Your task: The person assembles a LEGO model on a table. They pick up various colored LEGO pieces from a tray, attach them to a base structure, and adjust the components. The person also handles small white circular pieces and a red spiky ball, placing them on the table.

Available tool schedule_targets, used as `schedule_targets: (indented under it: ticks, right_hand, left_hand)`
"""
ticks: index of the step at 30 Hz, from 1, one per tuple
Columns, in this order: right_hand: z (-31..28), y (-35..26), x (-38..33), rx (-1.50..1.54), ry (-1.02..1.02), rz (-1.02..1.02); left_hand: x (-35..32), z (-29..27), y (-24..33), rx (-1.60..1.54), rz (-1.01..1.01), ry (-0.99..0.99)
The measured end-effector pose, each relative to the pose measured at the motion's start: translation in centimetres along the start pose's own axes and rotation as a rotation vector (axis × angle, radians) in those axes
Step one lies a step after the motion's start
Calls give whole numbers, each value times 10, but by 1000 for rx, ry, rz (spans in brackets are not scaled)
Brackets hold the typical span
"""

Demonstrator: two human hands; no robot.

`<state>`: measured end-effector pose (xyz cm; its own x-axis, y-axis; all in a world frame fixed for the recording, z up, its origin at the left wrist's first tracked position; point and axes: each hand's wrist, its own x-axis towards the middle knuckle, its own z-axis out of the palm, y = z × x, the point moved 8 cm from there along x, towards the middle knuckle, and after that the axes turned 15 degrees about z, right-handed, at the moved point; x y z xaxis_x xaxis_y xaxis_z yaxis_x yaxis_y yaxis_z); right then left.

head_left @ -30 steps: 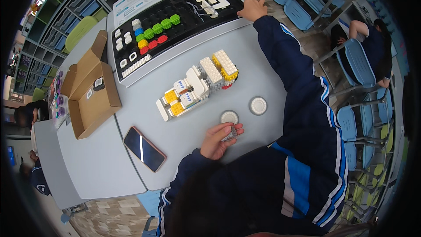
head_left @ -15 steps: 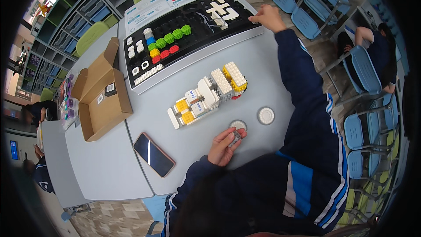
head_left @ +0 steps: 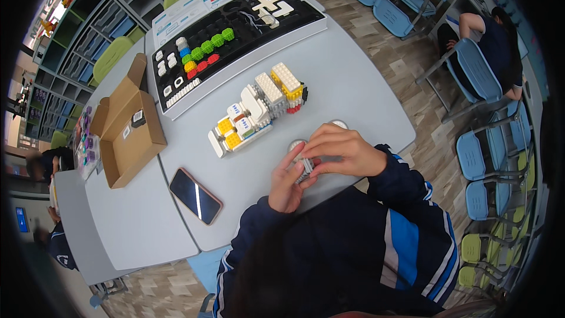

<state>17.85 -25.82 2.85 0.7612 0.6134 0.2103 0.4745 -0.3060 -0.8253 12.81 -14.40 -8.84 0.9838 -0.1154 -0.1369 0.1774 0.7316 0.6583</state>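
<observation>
My left hand [head_left: 286, 186] is closed on a small grey building block [head_left: 305, 168] near the table's front edge. From the right, my right hand [head_left: 348, 152] reaches in with its fingers pinched at the top of that block; any small part between its fingertips is hidden. Just behind my hands lie two round grey-and-white wheels: one wheel [head_left: 296, 143] beside the left fingertips, the other wheel [head_left: 339, 124] mostly covered by my right hand. Farther back stands an assembled block model [head_left: 253, 106] in white, grey and yellow, with some red at its right end.
A black parts tray [head_left: 235, 34] with green, red and white pieces fills the far side. An open cardboard box [head_left: 132, 147] stands at the left, near a phone [head_left: 196, 196]. Blue chairs [head_left: 479, 156] and a seated person [head_left: 491, 41] are off to the right.
My right hand has come back from the parts tray's right end to the grey block in my left hand. The view has shifted, so the table contents appear farther left.
</observation>
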Motion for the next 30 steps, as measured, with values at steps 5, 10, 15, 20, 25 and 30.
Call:
schedule_targets:
  ticks: [5,10,15,20,25,30]
  right_hand:
    - [18,7,-11,23,32,32]
    - [27,7,-19,-60,43,6]
    - [30,-17,-26,-181,270,45]
    - [44,-13,-32,-127,461,113]
    - [47,-13,-28,-104,441,69]
    - [46,-17,-30,-141,532,13]
  left_hand:
    - [-12,-5,6,72,86,23]
    - [-19,-8,10,176,211,90]
    - [-14,-16,21,230,497,362]
    - [-7,-14,29,337,630,404]
    - [-15,-12,34,433,675,411]
    - [-20,1,33,461,709,423]
